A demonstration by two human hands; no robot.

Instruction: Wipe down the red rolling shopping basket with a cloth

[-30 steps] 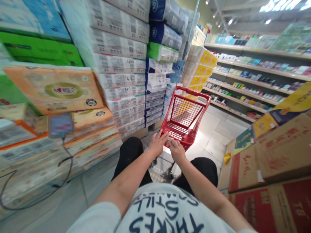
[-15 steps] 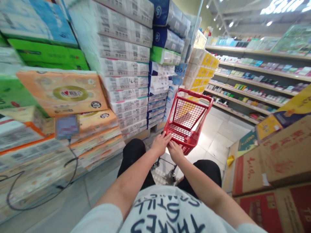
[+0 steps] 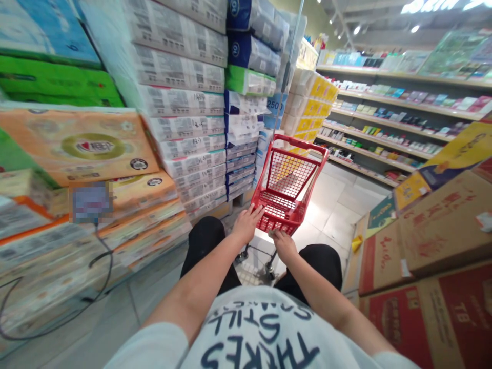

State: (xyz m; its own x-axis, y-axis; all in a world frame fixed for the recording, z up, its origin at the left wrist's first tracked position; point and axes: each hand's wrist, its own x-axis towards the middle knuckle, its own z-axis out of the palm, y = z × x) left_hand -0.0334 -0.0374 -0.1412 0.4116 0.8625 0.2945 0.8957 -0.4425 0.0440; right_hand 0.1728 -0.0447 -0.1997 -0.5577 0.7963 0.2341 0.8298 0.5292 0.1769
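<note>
In the head view a small red plastic shopping cart (image 3: 295, 177) stands in front of my knees. My left hand (image 3: 246, 225) is at its near left edge, fingers stretched forward; whether they touch the rim I cannot tell. Just to the right, my right hand (image 3: 285, 247) is closed near the cart's front edge. Between its thumb and fingers shows a small greyish thing, too small to name. A gap separates the two hands. Below them the cart's casters show between my legs.
On the left rise stacked orange tissue packs (image 3: 96, 146) and tall stacks of white wrapped packs (image 3: 184, 123). A black cable (image 3: 109, 277) hangs at the lower left. Cardboard boxes (image 3: 446, 230) stand at the right. Shelves (image 3: 384, 105) of small goods line the back.
My hands were close together and have moved apart, the left one leftward and the right one slightly right. The whole view has shifted a little, so the cart appears further left.
</note>
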